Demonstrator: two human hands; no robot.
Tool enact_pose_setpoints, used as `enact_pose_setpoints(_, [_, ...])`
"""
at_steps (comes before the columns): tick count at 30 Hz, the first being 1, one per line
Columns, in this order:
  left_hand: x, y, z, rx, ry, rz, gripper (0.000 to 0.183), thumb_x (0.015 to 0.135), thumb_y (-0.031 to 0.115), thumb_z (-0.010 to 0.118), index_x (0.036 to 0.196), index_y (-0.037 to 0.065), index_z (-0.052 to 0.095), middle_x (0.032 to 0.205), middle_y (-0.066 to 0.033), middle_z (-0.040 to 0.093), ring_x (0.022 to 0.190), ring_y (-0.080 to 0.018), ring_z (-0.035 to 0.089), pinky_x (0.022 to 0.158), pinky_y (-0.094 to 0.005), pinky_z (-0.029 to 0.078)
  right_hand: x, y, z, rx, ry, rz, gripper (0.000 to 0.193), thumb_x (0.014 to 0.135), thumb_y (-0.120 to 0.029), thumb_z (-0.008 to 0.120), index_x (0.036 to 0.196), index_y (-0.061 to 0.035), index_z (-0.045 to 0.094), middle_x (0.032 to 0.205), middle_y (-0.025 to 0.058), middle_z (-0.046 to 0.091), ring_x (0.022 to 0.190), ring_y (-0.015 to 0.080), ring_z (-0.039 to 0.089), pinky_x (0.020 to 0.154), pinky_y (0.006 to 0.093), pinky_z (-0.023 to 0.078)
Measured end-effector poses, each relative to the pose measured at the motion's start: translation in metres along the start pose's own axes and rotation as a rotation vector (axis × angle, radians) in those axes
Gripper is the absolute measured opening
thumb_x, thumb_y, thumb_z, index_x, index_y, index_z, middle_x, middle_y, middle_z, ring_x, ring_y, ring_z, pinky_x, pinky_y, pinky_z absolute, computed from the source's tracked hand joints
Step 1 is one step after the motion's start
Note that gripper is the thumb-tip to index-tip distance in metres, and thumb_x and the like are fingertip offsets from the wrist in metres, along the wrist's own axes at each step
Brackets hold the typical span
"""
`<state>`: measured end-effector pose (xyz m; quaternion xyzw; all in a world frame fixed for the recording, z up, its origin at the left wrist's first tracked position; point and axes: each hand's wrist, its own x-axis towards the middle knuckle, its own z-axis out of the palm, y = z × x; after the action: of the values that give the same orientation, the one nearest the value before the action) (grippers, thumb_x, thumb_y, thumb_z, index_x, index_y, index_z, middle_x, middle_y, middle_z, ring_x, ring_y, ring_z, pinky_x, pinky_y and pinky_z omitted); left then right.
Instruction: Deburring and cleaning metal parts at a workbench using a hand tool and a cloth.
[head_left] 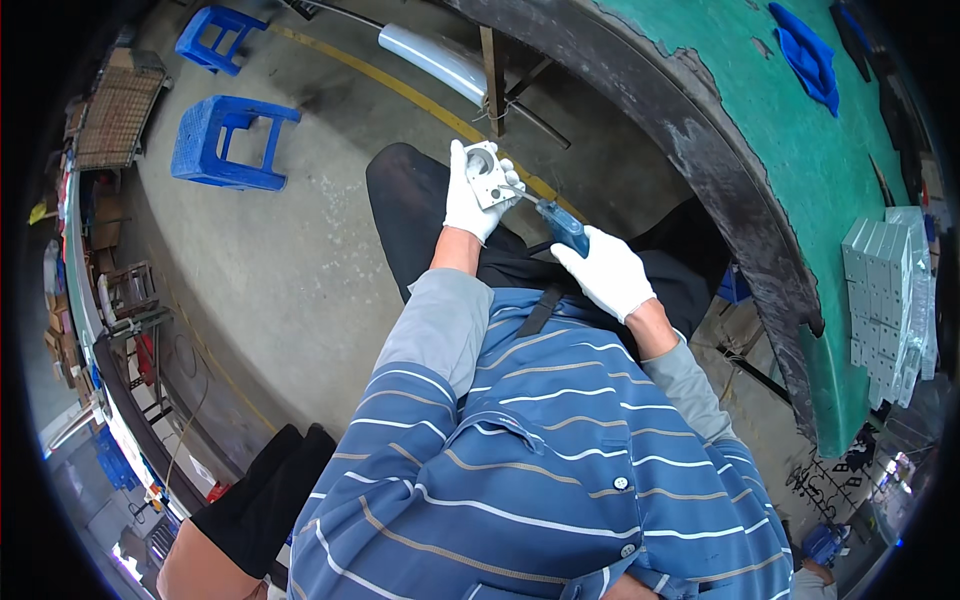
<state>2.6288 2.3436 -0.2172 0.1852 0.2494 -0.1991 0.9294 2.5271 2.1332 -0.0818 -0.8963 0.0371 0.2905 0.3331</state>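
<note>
My left hand (467, 203), in a white glove, is closed around a small silver-white metal block (489, 190) with a large round opening and smaller holes. The block is held up above my lap. In my right hand (608, 274), also gloved in white, is the rear end of a blue-handled tool (566, 229) resembling a screwdriver. Its thin metal shaft reaches up and left to the block's lower right part. Whether the tip sits in a hole or only against the surface, I cannot tell.
On the right curves a green-topped workbench (705, 30) with a dark worn edge. It bears a blue cloth (806, 62) and stacked silver metal blocks (885, 300). Blue plastic stools (222, 145) stand on the floor at left. A plastic-wrapped roll (432, 62) lies beyond my knees.
</note>
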Motion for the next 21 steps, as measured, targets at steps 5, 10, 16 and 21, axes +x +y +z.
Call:
enact_pose_setpoints(5, [0.0014,0.0003,-0.0031,-0.013,-0.018,-0.022,0.06,0.1,0.068,0.052,0.117,0.011,0.064,0.091,-0.0132,0.068,0.072,-0.0267,0.067,0.07,-0.0437,0.056,-0.0019,0.0007,0.0012,-0.02,0.007,-0.033,0.059,0.103,-0.058,0.051,0.109,-0.0015,0.068,0.106,0.0148,0.073,0.091,0.0333,0.07,0.083,0.0393,0.053])
enact_pose_setpoints(10, [0.0018,-0.0003,-0.0008,-0.011,-0.003,0.003,0.06,0.1,0.068,0.053,0.116,0.011,0.064,0.091,-0.013,0.068,0.071,-0.0264,0.066,0.07,-0.0437,0.056,-0.0017,-0.0007,0.0036,-0.014,0.024,-0.092,0.058,0.103,-0.058,0.051,0.108,-0.0023,0.068,0.104,0.0146,0.073,0.09,0.0331,0.07,0.082,0.0396,0.053])
enact_pose_setpoints(16, [0.0017,-0.0003,-0.0007,-0.014,0.033,0.007,0.06,0.1,0.067,0.054,0.115,0.01,0.064,0.09,-0.0127,0.067,0.071,-0.0259,0.066,0.069,-0.0436,0.056,-0.0027,-0.0012,0.0009,-0.025,0.016,-0.068,0.057,0.103,-0.057,0.051,0.108,-0.0028,0.068,0.103,0.0144,0.073,0.09,0.0329,0.07,0.082,0.0391,0.053])
enact_pose_setpoints(21, [0.0027,0.0019,-0.0034,-0.046,-0.039,0.029,0.059,0.101,0.067,0.054,0.114,0.01,0.063,0.091,-0.0126,0.067,0.071,-0.0259,0.066,0.068,-0.0437,0.055,-0.0073,0.0002,0.001,-0.056,0.038,-0.067,0.056,0.103,-0.056,0.052,0.108,-0.0028,0.068,0.102,0.0143,0.073,0.089,0.0328,0.07,0.082,0.0389,0.054])
